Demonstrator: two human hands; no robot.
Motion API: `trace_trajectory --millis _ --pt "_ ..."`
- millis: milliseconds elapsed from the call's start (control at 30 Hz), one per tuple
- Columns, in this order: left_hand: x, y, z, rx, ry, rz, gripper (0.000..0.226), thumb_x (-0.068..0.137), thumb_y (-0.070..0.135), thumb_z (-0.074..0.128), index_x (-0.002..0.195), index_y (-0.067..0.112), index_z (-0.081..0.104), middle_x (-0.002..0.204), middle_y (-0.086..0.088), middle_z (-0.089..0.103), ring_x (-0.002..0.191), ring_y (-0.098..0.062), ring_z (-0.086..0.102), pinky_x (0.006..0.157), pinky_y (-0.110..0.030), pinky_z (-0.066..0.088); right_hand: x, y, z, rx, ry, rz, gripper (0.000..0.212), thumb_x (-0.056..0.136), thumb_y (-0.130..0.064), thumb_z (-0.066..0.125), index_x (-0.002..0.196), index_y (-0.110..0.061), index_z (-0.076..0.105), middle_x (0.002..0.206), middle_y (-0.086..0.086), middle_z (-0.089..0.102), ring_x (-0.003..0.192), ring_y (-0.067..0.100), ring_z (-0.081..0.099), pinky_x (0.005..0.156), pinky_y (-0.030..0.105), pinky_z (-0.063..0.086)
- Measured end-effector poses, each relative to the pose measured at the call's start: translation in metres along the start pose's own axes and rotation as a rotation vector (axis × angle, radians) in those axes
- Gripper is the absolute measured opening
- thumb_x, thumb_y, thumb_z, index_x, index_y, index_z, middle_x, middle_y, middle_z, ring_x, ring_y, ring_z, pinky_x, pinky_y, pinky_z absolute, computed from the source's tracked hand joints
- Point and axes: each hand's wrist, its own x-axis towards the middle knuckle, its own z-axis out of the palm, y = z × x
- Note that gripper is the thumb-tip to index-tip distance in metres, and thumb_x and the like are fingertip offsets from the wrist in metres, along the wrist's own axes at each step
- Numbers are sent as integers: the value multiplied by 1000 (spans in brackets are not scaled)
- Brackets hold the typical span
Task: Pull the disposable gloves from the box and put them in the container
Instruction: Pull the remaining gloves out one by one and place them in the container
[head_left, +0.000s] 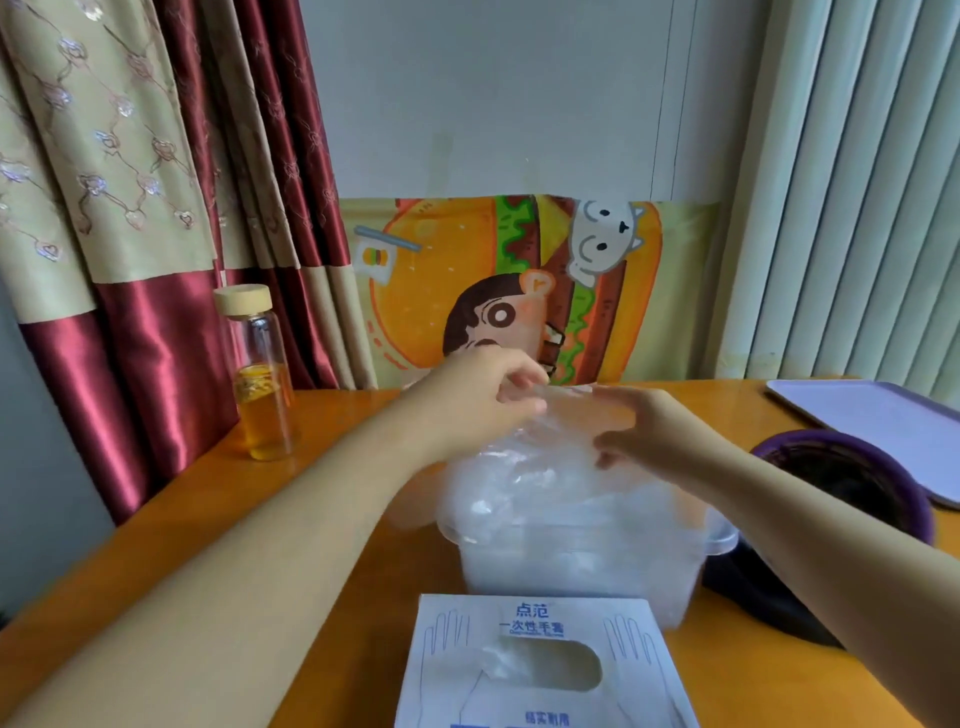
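A white glove box with an oval slot lies at the near table edge, and clear plastic shows in the slot. Just behind it stands a clear plastic container with several crumpled clear gloves piled inside. Above the container, my left hand pinches the top edge of a clear disposable glove. My right hand grips the same glove on its right side. The glove hangs stretched between both hands, over the pile.
A glass bottle with amber liquid and a pale lid stands at the left. A dark purple round object sits right of the container, a pale lilac tray beyond it. A cartoon cushion leans on the wall. The table is orange wood.
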Motion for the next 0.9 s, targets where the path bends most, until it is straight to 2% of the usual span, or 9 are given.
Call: trace_trajectory --millis 100,200,300,400,500,600,700,767,900 --pt "8 10 32 259 -598 -73 61 94 47 53 148 28 33 153 7 34 136 -12 37 112 -33 30 -3 17 7 -171 -35 7 72 83 -4 62 147 -13 31 131 9 58 108 19 61 86 29 48" --pt "17 3 54 388 -735 -113 62 96 48 48 151 30 25 157 5 26 143 -19 27 115 -39 24 -3 24 8 -456 -105 12 70 90 -11 58 149 -8 22 152 9 31 137 24 33 104 26 33" --pt "22 -4 66 441 -835 -139 58 100 42 43 152 32 21 158 5 24 143 -21 27 115 -36 26 -7 23 6 -777 -248 2 51 92 -19 56 138 -4 42 141 12 44 129 25 42 104 29 37" --pt "25 -8 74 442 -876 -188 58 100 35 46 151 37 19 159 5 22 143 -23 26 113 -37 31 -13 18 -1 -940 -186 -115 35 89 -24 60 122 -14 55 125 6 48 113 24 47 85 32 37" --pt "30 -12 79 440 -902 -220 68 93 45 56 150 42 19 159 6 20 143 -24 26 111 -37 33 -3 8 -3 -862 5 -266 30 88 -24 63 117 -19 61 119 3 53 107 23 52 85 31 42" --pt "34 -9 85 444 -892 -177 64 96 35 55 150 40 21 159 3 21 140 -24 30 106 -33 32 16 4 10 -617 -329 -281 52 83 -28 71 131 -20 54 128 0 57 111 20 55 94 30 46" --pt "32 -8 95 400 -839 -185 56 99 16 43 150 33 27 152 -4 32 131 -27 40 102 -34 35 28 21 29 -757 -619 -152 82 81 -39 71 148 -20 26 146 4 39 127 24 45 105 35 39" --pt "31 -12 96 365 -814 -158 61 97 14 49 150 32 26 153 -1 33 133 -25 40 107 -38 37 32 33 35 -840 -683 -78 86 85 -42 66 151 -20 14 150 9 30 132 27 38 107 36 35" --pt "35 -3 74 432 -723 -95 59 93 45 56 146 30 37 149 2 39 132 -24 40 107 -40 37 34 37 38 -837 -712 -10 91 86 -46 63 152 -23 5 157 12 15 141 31 24 110 39 27"
